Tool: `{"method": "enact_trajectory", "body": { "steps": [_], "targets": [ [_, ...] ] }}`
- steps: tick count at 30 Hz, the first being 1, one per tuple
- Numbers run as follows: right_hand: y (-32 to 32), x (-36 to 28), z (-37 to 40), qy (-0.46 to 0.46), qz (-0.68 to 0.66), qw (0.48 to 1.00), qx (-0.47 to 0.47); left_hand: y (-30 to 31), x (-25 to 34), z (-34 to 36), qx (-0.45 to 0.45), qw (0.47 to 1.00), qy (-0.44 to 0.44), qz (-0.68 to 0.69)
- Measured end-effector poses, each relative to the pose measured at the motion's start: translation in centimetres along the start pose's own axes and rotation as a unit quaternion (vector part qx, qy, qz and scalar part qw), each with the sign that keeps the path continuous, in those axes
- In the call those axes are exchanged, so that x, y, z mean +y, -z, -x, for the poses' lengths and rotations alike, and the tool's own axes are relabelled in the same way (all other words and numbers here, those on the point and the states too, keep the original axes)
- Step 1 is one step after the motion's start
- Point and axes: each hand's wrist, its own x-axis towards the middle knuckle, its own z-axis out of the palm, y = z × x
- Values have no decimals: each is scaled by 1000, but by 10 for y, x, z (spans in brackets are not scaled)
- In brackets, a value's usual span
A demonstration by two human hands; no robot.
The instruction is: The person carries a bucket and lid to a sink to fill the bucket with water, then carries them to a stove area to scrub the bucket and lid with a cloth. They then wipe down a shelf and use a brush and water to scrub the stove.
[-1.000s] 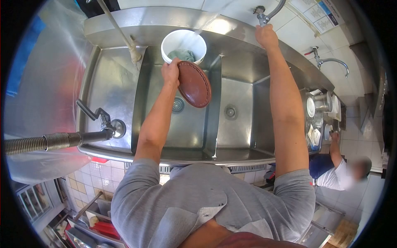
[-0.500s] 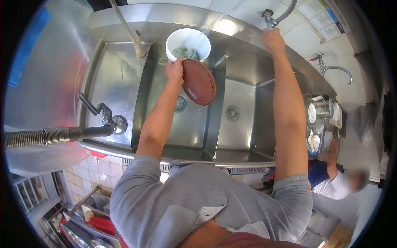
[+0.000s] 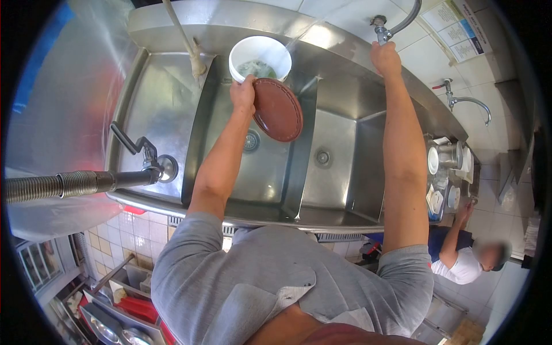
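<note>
In the head view my left hand [image 3: 244, 96] grips the edge of a brown oval plate [image 3: 278, 110] with a stitched-looking rim. The plate hangs tilted over the left sink basin [image 3: 230, 167], beside a white bucket [image 3: 236, 60]. A greenish, wadded material [image 3: 257, 69] lies inside the bucket. Far up at the right, my right hand [image 3: 386, 58] is closed around the wall tap [image 3: 379, 24], whose curved pipe leaves the top of the picture. A thin stream of water [image 3: 303, 33] slants down to the bucket.
A second basin [image 3: 328, 178] adjoins on the right, a drainboard [image 3: 152, 109] on the left. A lever valve with pipe [image 3: 135, 183] juts over the drainboard. Another tap [image 3: 468, 99], stacked dishes [image 3: 440, 167] and a co-worker [image 3: 457, 253] are at the right.
The view has shifted slightly, with the plate and both my hands in nearly the same places. The co-worker's hand has moved away from the dishes.
</note>
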Motion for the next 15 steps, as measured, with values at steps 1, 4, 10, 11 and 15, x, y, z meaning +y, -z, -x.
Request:
{"method": "enact_trajectory", "body": {
  "steps": [1,4,10,11,15],
  "targets": [
    [0,0,0,-2,2,1000,1,0,2,1,1,1000,2,-1],
    [8,-8,5,-17,-8,1000,-17,2,4,1,4,1000,14,-16],
    [15,-10,8,-35,-35,997,-57,3,6,2,21,999,21,-43],
    [15,-10,8,-38,-33,997,-57,4,7,3,21,998,22,-46],
    [15,-12,9,-43,-29,997,-57,4,5,3,14,999,18,-43]
  ]
}}
